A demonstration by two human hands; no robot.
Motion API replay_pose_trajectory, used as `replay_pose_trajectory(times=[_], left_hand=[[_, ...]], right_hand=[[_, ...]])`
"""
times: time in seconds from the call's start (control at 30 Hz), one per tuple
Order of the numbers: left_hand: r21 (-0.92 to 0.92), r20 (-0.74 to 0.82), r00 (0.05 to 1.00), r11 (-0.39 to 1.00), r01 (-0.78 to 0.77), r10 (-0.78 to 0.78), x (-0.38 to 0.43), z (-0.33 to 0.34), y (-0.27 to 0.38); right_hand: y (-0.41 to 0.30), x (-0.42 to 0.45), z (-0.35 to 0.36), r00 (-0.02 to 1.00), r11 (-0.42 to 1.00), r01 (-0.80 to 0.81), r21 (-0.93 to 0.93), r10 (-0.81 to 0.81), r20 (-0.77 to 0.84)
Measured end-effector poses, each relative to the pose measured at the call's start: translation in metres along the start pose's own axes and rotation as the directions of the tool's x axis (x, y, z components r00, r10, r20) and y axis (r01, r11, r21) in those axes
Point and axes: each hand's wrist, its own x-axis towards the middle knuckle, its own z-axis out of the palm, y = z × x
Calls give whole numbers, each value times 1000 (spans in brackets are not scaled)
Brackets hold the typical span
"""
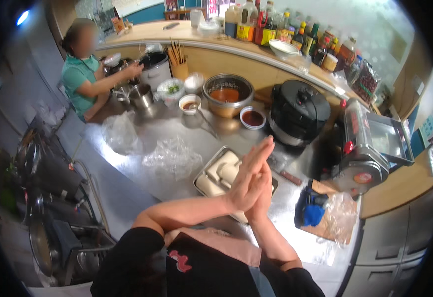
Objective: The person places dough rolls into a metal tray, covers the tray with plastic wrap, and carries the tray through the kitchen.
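My left hand (245,182) and my right hand (262,193) are pressed palm to palm with fingers stretched out, raised over a metal tray (201,171). No object shows between them. Several smooth pale dough pieces (210,185) lie in the tray, partly hidden by my hands and forearms. Thin clear plastic (173,157) lies crumpled on the steel worktop (142,185) to the left of the tray. Just behind the tray stand a small bowl of dark red sauce (252,118) and a large metal bowl with reddish-orange contents (225,95).
A black electric cooker (300,111) and a dough-rolling machine (363,148) stand at the right. A knife handle (291,178) lies near a board (346,234) with plastic on it. A person in green (81,80) works at the back left by metal pots (142,96). Bottles (246,26) line the shelf.
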Motion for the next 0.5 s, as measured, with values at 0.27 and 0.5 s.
replay_pose_trajectory(times=[0.27, 0.5], left_hand=[[498, 171, 984, 858, -122, 40, -18, -43, -74], [433, -82, 881, 780, 452, -465, -116, -146, -66]], right_hand=[[46, 43, -32, 820, 798, -410, 441, 535, -206], [65, 83, -115, 930, 791, -344, -505, 213, -300]])
